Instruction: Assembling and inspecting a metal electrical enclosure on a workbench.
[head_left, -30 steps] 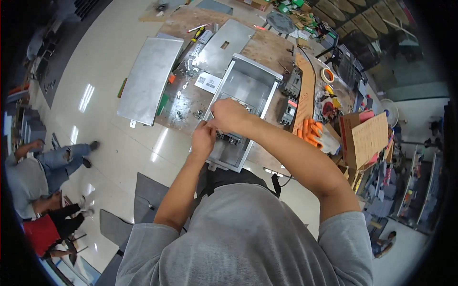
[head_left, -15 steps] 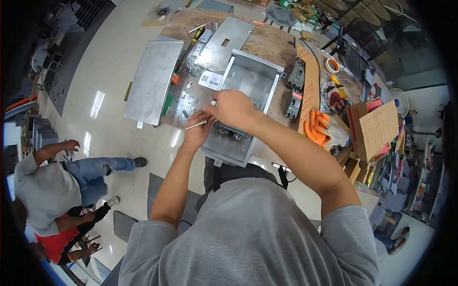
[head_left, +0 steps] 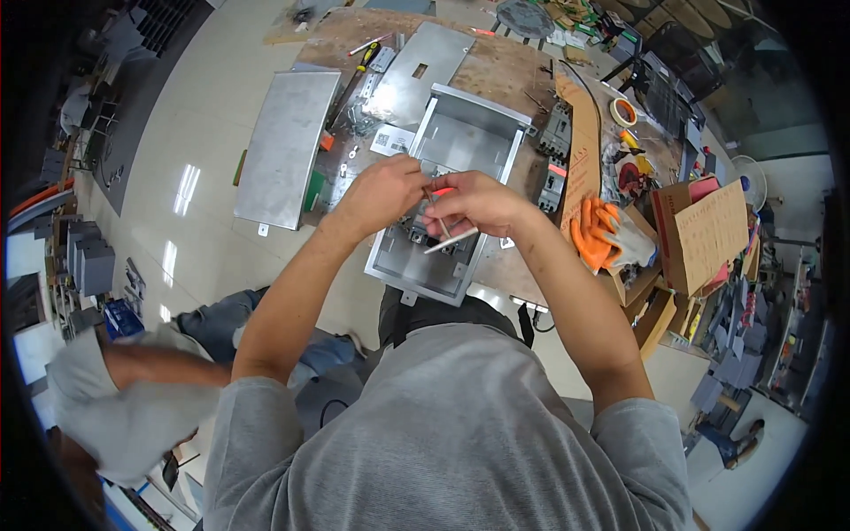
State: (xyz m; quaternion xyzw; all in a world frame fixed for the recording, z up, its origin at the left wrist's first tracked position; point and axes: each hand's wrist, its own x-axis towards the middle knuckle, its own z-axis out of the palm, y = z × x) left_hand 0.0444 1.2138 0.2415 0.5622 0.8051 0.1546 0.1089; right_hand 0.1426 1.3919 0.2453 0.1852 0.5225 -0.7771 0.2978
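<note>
Above an open grey metal box (head_left: 413, 272), my two hands meet with fingertips close together. My right hand (head_left: 478, 202) is closed around a thin T-shaped metal tool (head_left: 453, 240), its pale crossbar sticking out below the fingers. My left hand (head_left: 385, 193) is pinched at the tool's upper end; whatever lies between those fingertips is hidden. Inside the box, below my hands, sits a dark breaker-like device (head_left: 420, 235), partly covered by them.
Left of the box lies a flat metal panel (head_left: 285, 146). A metal plate (head_left: 429, 57) and a yellow-black screwdriver (head_left: 368, 57) are farther back. On the right are circuit breakers (head_left: 551, 186), orange-grey gloves (head_left: 598, 232) and a cardboard box (head_left: 708, 234). A blurred person (head_left: 133, 416) is at lower left.
My right hand has drawn back right and now holds the thin tool that stuck out from my left hand. My left hand has moved up and right. The person at left has come closer.
</note>
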